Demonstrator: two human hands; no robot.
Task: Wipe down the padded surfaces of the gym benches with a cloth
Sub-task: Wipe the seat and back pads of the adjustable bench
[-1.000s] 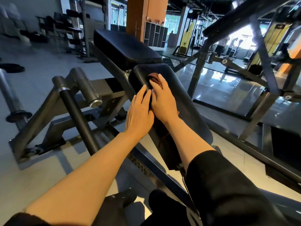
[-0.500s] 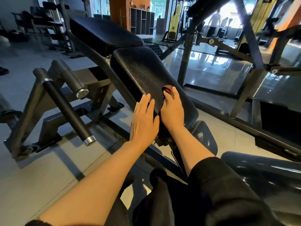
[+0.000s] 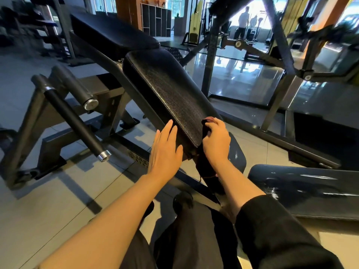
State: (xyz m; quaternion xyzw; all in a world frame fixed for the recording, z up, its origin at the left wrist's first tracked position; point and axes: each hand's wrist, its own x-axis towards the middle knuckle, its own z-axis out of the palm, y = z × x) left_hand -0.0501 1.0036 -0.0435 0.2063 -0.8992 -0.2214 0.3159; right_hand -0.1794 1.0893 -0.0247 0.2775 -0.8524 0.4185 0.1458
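From your head camera, you look down at a black textured vinyl bench pad (image 3: pixel 171 94) that slopes from the upper middle of the frame down to the centre. Your right hand (image 3: pixel 216 140) sits at the pad's lower right corner, fingers curled round a dark reddish-brown cloth (image 3: pixel 208 121), which is bunched against the pad's edge and hangs below your wrist. Your left hand (image 3: pixel 165 152) lies flat with straight fingers on the pad's lower left edge, holding nothing.

The pad's long axis runs away from you, up and to the left, so all its unwiped length lies ahead of your right hand; that hand, with the cloth, is the nearer one for the next stroke. A second black flat cushion (image 3: pixel 114 35) continues beyond it at upper left, and a glossy dark padded seat (image 3: pixel 303 189) lies at lower right.

Most of the cloth is hidden under your fingers. The pad's lower end is covered by both hands, and the background is blurred.
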